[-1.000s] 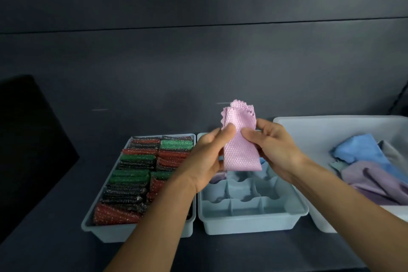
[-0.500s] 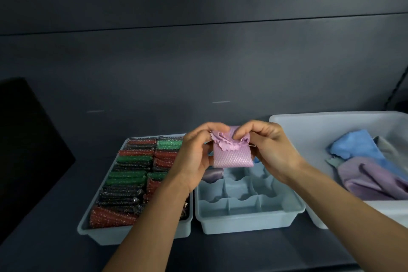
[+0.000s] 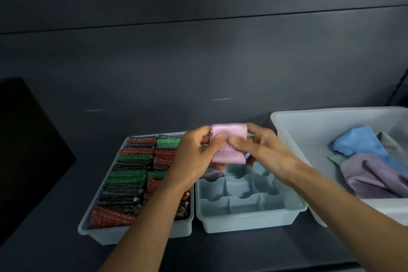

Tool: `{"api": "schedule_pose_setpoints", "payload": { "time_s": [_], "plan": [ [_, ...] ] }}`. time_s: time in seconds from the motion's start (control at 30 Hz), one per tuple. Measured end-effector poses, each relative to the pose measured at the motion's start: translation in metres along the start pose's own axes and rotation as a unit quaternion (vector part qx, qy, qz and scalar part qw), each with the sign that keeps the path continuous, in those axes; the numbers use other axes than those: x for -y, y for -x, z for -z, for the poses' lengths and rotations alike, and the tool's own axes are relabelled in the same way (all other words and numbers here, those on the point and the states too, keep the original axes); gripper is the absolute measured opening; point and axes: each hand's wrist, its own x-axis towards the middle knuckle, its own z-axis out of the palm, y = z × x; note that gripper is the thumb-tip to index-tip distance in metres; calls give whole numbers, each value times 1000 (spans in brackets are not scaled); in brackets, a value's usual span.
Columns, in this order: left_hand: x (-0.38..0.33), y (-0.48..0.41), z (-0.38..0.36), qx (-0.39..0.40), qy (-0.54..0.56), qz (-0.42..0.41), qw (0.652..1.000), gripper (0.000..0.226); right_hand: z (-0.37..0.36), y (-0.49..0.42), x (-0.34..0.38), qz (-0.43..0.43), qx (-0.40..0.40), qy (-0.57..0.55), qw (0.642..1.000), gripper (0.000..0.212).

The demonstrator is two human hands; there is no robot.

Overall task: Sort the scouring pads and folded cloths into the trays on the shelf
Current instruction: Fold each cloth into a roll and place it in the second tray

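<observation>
We see both hands, left hand (image 3: pixel 194 157) & right hand (image 3: pixel 262 152), pinching a folded pink cloth (image 3: pixel 229 143) w/ curled fingers, held up over the divided tray (image 3: pixel 249 221), beside the pad tray (image 3: pixel 101 231).

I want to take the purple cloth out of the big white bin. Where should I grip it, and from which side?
Probably pinch the raised fold on top of the purple cloth, coming from above. It lies crumpled at the front of the heap, overlapping the blue cloth, and the high walls of the white bin block a sideways reach.
</observation>
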Motion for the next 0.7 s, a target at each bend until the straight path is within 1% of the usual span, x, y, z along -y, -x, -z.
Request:
{"api": "schedule_pose_setpoints", "payload": {
  "time_s": [0.07, 0.13, 0.23, 0.3, 0.37, 0.43, 0.47, 0.5, 0.53, 0.6, 0.63, 0.7],
  "plan": [
    [0, 1, 0, 11, 10, -20, 1000, 15, 1, 0, 0, 17, 18, -53, 998, 23],
    [0, 1, 0, 21, 79, -3, 997, 19, 4, 1, 0, 10, 33, -124, 992, 21],
    [2, 0, 0, 44, 182, 30, 982, 25, 10, -1, 1, -24, 67, -232, 970, 24],
    [2, -3, 2, 67, 222, 45, 972, 21, 13, -4, 0, -41, 84, -266, 959, 24],
    [4, -7, 4, 87, 226, 63, 968, 24, 16, -7, 0, -58, 95, -267, 957, 28],
    [7, -12, 9, 107, 207, 82, 969, 36, 21, -11, 0, -85, 109, -257, 956, 36],
    [8, -15, 10, 118, 200, 92, 968, 38, 24, -13, -1, -97, 117, -244, 958, 39],
    [9, -18, 11, 130, 189, 100, 968, 35, 27, -14, -1, -102, 122, -218, 963, 39],
    [10, -21, 11, 142, 166, 102, 970, 27, 29, -15, -2, -100, 121, -177, 972, 35],
    [15, -27, 11, 157, 88, 103, 978, 15, 31, -19, -6, -84, 108, -76, 988, 21],
    [19, -30, 10, 157, 46, 104, 981, 16, 31, -20, -8, -73, 100, -27, 992, 16],
    [30, -37, 5, 142, -31, 104, 984, 25, 31, -25, -13, -58, 93, 55, 992, 19]
  ]
}}
